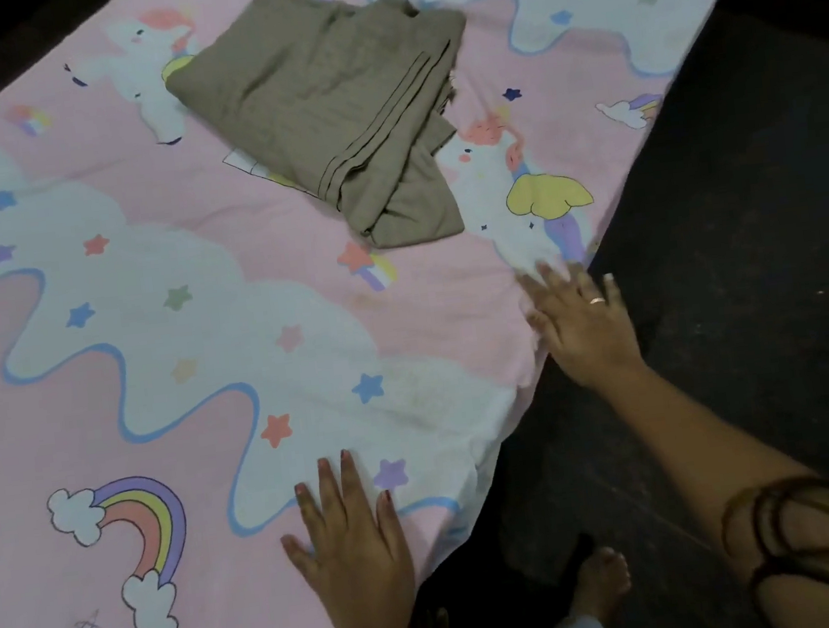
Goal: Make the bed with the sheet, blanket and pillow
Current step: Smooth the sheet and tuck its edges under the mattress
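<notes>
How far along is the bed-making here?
Done: the pink unicorn sheet looks spread over the bed. In hand: the left hand and right hand lie flat, open, on its near edge, seemingly smoothing it. Left: the brown blanket lies folded on the sheet, and no pillow is in view.

I saw only one obstacle on the sheet (pixel 154 312): a folded brown blanket (pixel 327 112) at upper centre. The left and lower-left stretch lay bare and passable. Along the right edge, dark floor (pixel 753 223) gave open room beside the bed.
</notes>
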The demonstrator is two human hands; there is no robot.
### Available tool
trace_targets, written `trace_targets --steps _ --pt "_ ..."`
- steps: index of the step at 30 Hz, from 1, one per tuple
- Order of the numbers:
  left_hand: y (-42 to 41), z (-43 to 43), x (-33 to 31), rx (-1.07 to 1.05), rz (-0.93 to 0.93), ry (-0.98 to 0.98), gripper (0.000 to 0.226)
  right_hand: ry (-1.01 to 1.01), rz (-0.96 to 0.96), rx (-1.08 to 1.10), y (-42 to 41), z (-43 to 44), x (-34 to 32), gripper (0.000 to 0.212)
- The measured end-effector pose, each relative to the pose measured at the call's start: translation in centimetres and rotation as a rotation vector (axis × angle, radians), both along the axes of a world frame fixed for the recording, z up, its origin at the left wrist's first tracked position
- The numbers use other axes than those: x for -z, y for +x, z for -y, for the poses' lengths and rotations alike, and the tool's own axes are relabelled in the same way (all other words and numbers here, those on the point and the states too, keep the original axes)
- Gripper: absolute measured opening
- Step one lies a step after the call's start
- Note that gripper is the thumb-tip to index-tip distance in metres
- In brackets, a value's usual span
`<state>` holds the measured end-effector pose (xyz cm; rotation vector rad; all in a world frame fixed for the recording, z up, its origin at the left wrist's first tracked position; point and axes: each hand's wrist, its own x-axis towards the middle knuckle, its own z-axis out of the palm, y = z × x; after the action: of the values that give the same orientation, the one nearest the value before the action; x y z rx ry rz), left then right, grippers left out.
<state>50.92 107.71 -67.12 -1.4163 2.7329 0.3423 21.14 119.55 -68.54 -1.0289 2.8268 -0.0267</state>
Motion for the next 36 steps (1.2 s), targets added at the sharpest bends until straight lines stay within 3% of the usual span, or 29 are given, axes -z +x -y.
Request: trace_targets --steps 2,5,7,10,12,17,20,22,24,26,28,30,36 --pt "-2.4 -1.6 0.0 0.021 -0.017 -0.006 0.060 -0.076 -0.086 0.018 -0.4 1.1 -0.6 0.057" --pt "-6.6 -4.3 0.5 -0.008 -0.075 0.033 0.054 -0.325 -0.069 -0.361 5.8 3.3 -0.3 0.053" --pt "-8.2 -5.4 0.9 -0.102 -0.157 0.034 0.050 -0.318 0.024 -0.684 9.8 3.0 -0.2 0.051" --pt "-8.3 -5.9 1.6 -0.206 -0.200 -0.023 0.049 -0.236 0.024 -0.940 5.6 1.2 2.2 0.049" --pt "-8.2 -5.8 1.9 -0.221 -0.175 -0.029 0.050 -0.174 -0.050 -0.874 -0.2 0.2 3.4 0.050" --pt "-8.9 -6.2 1.1 -0.242 -0.059 -0.022 0.058 -0.040 -0.035 -0.202 -9.5 -2.4 2.5 0.056" --pt "-9.3 -6.5 0.6 -0.229 -0.030 -0.028 0.061 -0.164 -0.022 0.092 -8.7 -1.6 1.0 0.060" --pt "-9.9 -6.6 0.6 -0.168 -0.050 -0.025 0.062 -0.323 -0.035 -0.061 -5.1 -0.1 0.4 0.057" --pt "-10.7 -6.8 0.9 -0.067 -0.057 -0.020 0.063 -0.421 0.034 -0.482 0.3 1.1 0.5 0.056" --pt "-11.6 -7.0 1.2 0.007 -0.054 -0.038 0.063 -0.313 0.085 -0.869 3.7 1.0 1.1 0.053" --pt "-12.3 -7.3 1.2 0.052 -0.036 -0.054 0.068 -0.206 0.078 -1.005 1.0 0.8 2.0 0.057" --pt "-13.2 -7.6 1.0 0.150 -0.006 -0.057 0.073 -0.155 0.017 -0.907 -4.2 0.0 2.3 0.059" --pt "-18.6 -8.0 0.2 0.187 0.048 0.004 0.096 0.232 0.058 -0.157 -18.0 -3.0 -2.0 0.087"
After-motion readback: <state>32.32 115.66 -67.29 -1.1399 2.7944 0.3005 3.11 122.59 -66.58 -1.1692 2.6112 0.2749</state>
